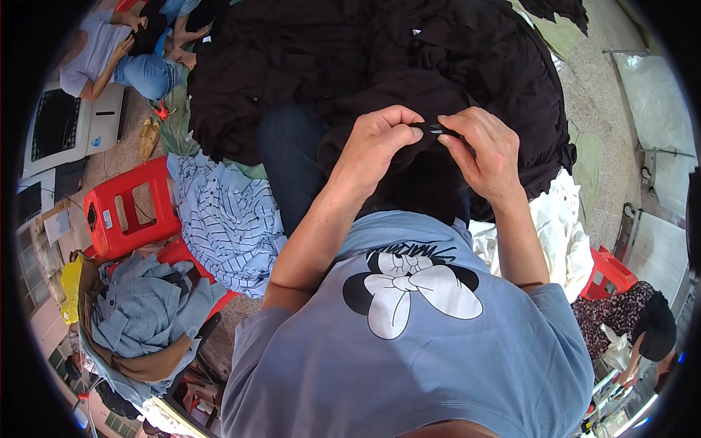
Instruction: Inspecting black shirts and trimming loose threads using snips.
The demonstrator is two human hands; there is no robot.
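Observation:
A large heap of black cloth [292, 66] spreads in front of me and over my lap. My left hand [376, 142] is closed in a pinch on a bit of this black cloth, held up above the heap. Just to its right, my right hand [485, 150] is closed around small dark thread snips [437, 131], whose short pale blades point at the left fingertips. The snips' handles are mostly hidden by my fingers. Blades and pinched cloth are very close; whether they touch I cannot tell.
Striped blue-white cloth [226, 219] lies on my left beside a red stool [131, 208]. Grey-blue clothes [146, 306] fill a container lower left. White cloth [558, 233] lies at right near another red stool [610, 274]. One person [109, 47] sits far left, another [621, 321] lower right.

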